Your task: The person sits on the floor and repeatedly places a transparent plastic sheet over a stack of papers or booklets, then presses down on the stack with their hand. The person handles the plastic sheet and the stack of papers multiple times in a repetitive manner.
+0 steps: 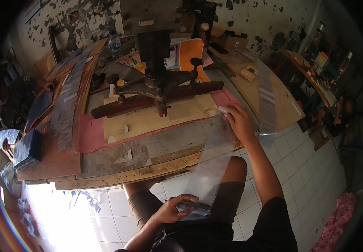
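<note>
A long strip of clear plastic film [210,161] stretches from my lap up to the work table. Its lower end is pinched in my left hand [174,210], where the film looks folded or layered. My right hand [238,119] grips the upper end near the table's right front, its fingers closed on the film. At those fingertips shows a small white piece [222,110]; I cannot tell whether it is attached to the film. Beyond my hands, a press with a long dark bar [190,91] stands over a yellow sheet [164,120] lying on a pink sheet [92,132].
Two small white pieces lie left of centre, one [126,128] on the yellow sheet. A dark stack [27,151] sits at the left, where another person works. Further plastic film [267,111] hangs over the right board. Pink material [336,220] lies on the tiled floor.
</note>
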